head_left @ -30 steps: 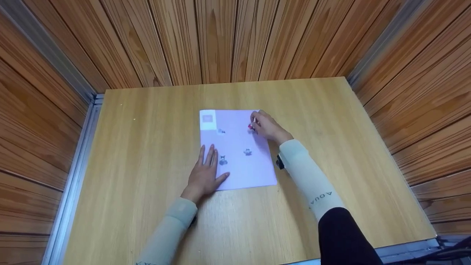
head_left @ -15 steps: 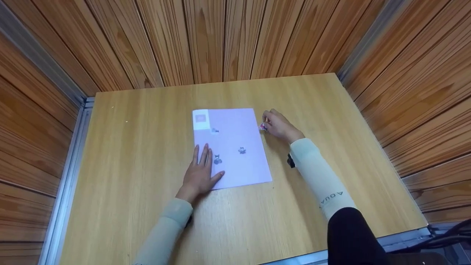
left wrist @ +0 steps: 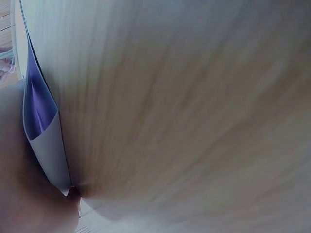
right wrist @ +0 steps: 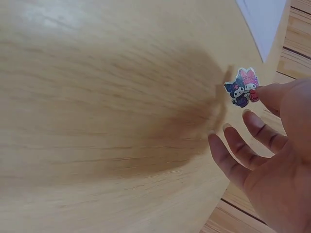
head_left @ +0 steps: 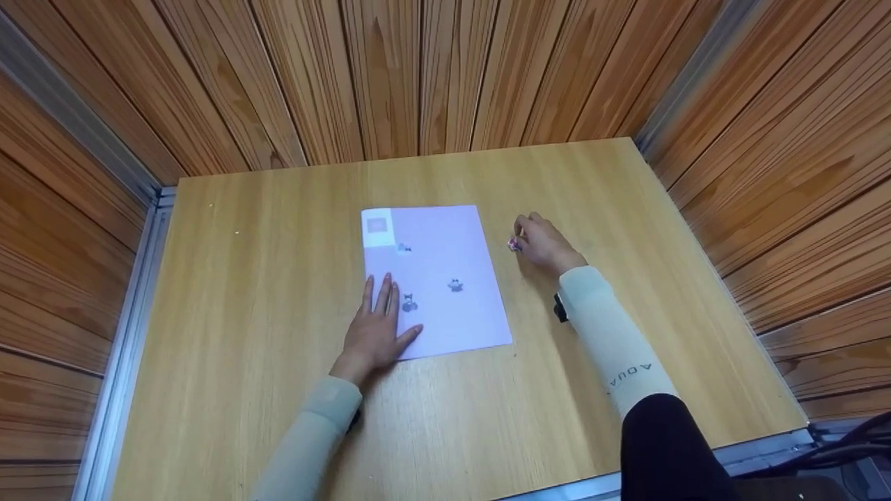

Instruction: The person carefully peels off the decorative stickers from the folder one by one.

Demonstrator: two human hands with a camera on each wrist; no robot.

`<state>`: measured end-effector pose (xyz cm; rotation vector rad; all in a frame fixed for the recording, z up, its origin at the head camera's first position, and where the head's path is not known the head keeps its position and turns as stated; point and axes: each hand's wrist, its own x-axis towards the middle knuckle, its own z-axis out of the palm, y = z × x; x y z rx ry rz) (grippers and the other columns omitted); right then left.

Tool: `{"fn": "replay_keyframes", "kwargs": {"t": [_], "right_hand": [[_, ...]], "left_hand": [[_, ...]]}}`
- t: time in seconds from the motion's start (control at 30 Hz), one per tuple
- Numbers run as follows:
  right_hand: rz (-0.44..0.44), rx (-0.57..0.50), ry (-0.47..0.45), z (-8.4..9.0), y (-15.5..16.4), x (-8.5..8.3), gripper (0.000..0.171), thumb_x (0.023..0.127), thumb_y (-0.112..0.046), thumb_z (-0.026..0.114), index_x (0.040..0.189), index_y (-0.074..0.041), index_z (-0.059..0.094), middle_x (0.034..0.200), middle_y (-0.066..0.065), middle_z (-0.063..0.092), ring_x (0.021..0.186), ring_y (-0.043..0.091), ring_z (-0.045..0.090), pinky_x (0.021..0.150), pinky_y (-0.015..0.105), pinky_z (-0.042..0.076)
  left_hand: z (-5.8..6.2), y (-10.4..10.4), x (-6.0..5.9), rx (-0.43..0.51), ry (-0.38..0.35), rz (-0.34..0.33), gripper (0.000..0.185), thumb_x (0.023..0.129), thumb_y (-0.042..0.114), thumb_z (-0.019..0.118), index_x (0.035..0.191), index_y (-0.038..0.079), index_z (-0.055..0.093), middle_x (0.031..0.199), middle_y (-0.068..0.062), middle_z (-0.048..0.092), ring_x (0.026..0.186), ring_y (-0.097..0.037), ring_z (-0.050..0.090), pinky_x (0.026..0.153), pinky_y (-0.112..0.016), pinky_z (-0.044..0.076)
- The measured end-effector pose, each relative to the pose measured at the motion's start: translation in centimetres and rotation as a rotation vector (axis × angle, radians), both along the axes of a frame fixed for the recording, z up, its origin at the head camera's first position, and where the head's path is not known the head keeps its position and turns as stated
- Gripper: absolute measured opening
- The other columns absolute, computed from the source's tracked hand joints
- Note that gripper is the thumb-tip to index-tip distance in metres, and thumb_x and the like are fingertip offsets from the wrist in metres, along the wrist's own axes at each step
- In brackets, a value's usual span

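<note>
A small cartoon sticker [right wrist: 243,88] with two figures, one dark and one pink-red, is pinched by my right hand [head_left: 546,245] to the right of a light purple booklet [head_left: 438,236]. In the right wrist view the thumb is at the sticker's edge and the other visible fingers are spread apart. My left hand [head_left: 374,335] rests on the booklet's lower left part, fingers straight. Small grey figures [head_left: 455,285] show on the cover, with a white square label [head_left: 377,227] at its upper left corner. In the left wrist view the booklet's cover edge [left wrist: 48,150] bulges up from the table.
The booklet lies on a wooden table [head_left: 264,292]. Wood-panelled walls [head_left: 390,76] stand behind it and on both sides. Metal rails run along the left and front edges, and dark cables [head_left: 849,445] sit at the lower right.
My right hand has moved right with the sticker, from above the booklet's upper right part to beside it over the table. The left hand stays on the booklet. The head view has shifted slightly.
</note>
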<state>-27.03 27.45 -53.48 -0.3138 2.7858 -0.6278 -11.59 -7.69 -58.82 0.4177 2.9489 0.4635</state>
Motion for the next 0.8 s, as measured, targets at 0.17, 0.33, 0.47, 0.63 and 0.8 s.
{"fn": "replay_keyframes", "kwargs": {"t": [0.17,0.33,0.47,0.63,0.8], "right_hand": [[0.012,0.058,0.047,-0.8,0.0,-0.2,0.023,0.105,-0.019,0.056,0.123,-0.005,0.057,0.115,0.015,0.053,0.103,0.033,0.055,0.089,0.047,0.051],[0.013,0.077,0.078,-1.2,0.0,-0.2,0.021,0.103,-0.018,0.059,0.12,-0.006,0.058,0.115,0.014,0.054,0.105,0.034,0.052,0.089,0.049,0.05],[0.006,0.079,0.087,-1.2,0.0,-0.3,0.021,0.103,-0.02,0.062,0.119,-0.006,0.059,0.115,0.014,0.054,0.106,0.034,0.052,0.089,0.05,0.05],[-0.015,0.067,0.072,-1.3,-0.1,-0.5,0.022,0.103,-0.019,0.061,0.12,-0.006,0.059,0.116,0.014,0.054,0.107,0.034,0.053,0.09,0.05,0.05],[-0.022,0.066,0.065,-1.6,-0.1,-0.5,0.025,0.104,-0.02,0.061,0.124,-0.006,0.057,0.116,0.013,0.053,0.108,0.033,0.052,0.092,0.05,0.05]], "left_hand": [[-0.2,0.0,0.0,0.001,0.002,0.001,0.095,0.098,0.065,0.05,0.163,0.004,0.018,0.172,-0.013,0.006,0.157,-0.04,-0.006,0.125,-0.052,0.018],[-0.1,0.0,0.1,0.023,-0.015,0.01,0.094,0.098,0.065,0.05,0.164,0.006,0.017,0.173,-0.01,0.003,0.157,-0.038,-0.009,0.125,-0.053,0.017],[0.0,0.0,0.0,0.018,-0.021,0.013,0.094,0.098,0.066,0.049,0.164,0.008,0.015,0.173,-0.009,0.001,0.157,-0.037,-0.011,0.125,-0.052,0.017],[0.0,0.0,0.0,0.012,-0.024,0.015,0.095,0.098,0.066,0.049,0.164,0.008,0.014,0.173,-0.008,0.001,0.157,-0.036,-0.011,0.124,-0.052,0.018],[-0.1,0.0,0.1,0.003,-0.024,0.015,0.095,0.098,0.067,0.048,0.164,0.008,0.014,0.173,-0.008,0.0,0.157,-0.036,-0.011,0.125,-0.052,0.017]]}}
